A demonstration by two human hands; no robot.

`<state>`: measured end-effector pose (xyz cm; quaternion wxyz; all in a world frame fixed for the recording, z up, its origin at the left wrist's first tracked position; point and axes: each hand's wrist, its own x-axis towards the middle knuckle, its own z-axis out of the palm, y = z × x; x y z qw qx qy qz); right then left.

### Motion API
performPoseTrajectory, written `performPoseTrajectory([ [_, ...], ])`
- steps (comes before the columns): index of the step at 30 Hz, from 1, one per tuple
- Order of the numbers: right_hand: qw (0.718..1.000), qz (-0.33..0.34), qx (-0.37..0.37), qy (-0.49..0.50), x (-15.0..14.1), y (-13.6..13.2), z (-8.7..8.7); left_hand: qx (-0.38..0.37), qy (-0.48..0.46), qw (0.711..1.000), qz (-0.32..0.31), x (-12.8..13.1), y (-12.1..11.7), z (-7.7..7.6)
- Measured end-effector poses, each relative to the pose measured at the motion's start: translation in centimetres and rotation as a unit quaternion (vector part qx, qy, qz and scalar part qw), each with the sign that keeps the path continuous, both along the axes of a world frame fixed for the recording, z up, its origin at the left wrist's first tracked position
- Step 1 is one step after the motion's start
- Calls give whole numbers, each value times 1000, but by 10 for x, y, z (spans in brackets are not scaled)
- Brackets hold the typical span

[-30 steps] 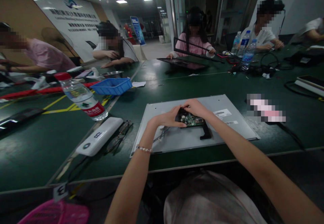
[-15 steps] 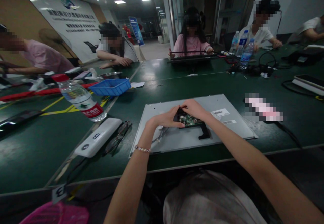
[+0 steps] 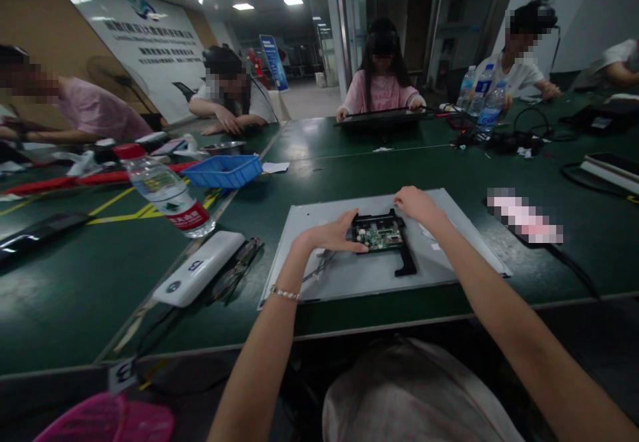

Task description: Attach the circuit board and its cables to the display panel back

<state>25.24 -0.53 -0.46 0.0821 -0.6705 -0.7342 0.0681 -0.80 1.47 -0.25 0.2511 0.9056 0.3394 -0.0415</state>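
Observation:
A green circuit board (image 3: 377, 237) sits in a black plastic bracket (image 3: 407, 259), which lies on a flat grey metal panel (image 3: 339, 279). My left hand (image 3: 335, 231) grips the bracket's left side, thumb at the near corner and fingers at the far one. Just beyond the bracket's far right corner is my right hand (image 3: 417, 204), its fingers curled together and pointing down. What they hold, if anything, is hidden. Thin cables (image 3: 319, 267) lie on the panel below my left wrist. A white label (image 3: 428, 231) is partly covered by my right forearm.
Left of the panel are eyeglasses (image 3: 238, 269), a white power bank (image 3: 200, 267), a water bottle (image 3: 172, 199) and a blue tray (image 3: 224, 170). A blurred pink object (image 3: 524, 216) with a cable lies to the right. Across the table a person handles a dark panel (image 3: 382, 121).
My right hand has moved right, from the bracket's far left corner to beyond its far right corner, uncovering the board. My left hand keeps its place. The person opposite lowered a black frame.

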Motion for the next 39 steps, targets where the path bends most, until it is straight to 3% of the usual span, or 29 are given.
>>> performPoseTrajectory([
  [6, 998, -1, -34, 44, 17, 4, 2, 4, -15, 1000, -9, -1, 1, -1],
  [12, 995, -13, -63, 83, 42, -25, 16, 3, -15, 1000, -6, -1, 2, -3],
  [18, 983, 40, -138, 118, 56, -50, 5, 2, -14, 1000, -4, -1, 1, -2],
  [23, 977, 45, -154, 143, 55, -56, 0, 0, -16, 1000, -10, -2, 2, -3],
  [35, 992, -4, -88, 92, 63, -47, 2, -6, 2, 1000, 2, 1, -1, 2],
  [39, 998, 39, -20, 49, 45, -30, 6, -7, -1, 1000, -3, 0, 0, 0],
])
